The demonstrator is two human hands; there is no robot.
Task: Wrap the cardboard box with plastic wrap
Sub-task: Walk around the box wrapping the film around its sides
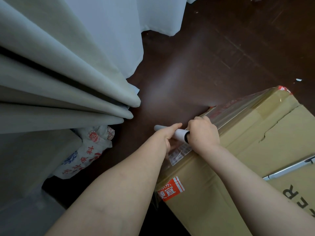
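While clear film is already clinging across the near corner and far edge of the large brown cardboard box (238, 167) sitting on the dark wooden floor (196, 57), most of its top is showing bare, so I am judging the wrapping as partly done with more turns remaining. Just beyond the forearms, the left hand (167, 136) is curling its fingers around the white tube of the plastic wrap roll (179, 133), and the right hand (202, 132) is closing on the roll's other end, at the box's edge.
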